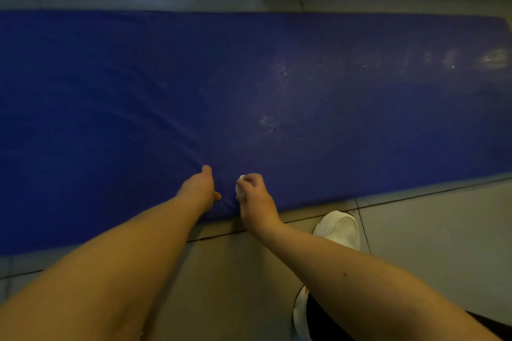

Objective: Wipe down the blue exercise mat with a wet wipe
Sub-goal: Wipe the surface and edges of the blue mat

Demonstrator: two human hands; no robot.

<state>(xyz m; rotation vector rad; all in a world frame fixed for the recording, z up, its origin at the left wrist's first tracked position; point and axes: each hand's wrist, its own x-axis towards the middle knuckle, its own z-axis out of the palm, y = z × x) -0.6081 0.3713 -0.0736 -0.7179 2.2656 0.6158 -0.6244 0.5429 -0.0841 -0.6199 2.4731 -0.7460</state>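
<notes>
Mat: blue exercise mat flat on tiled floor | Left: your left hand presses the mat by its near edge, creases fanning out | Right: your right hand grips a balled wet wipe against the mat just beside it | Foot: white shoe near that edge
</notes>
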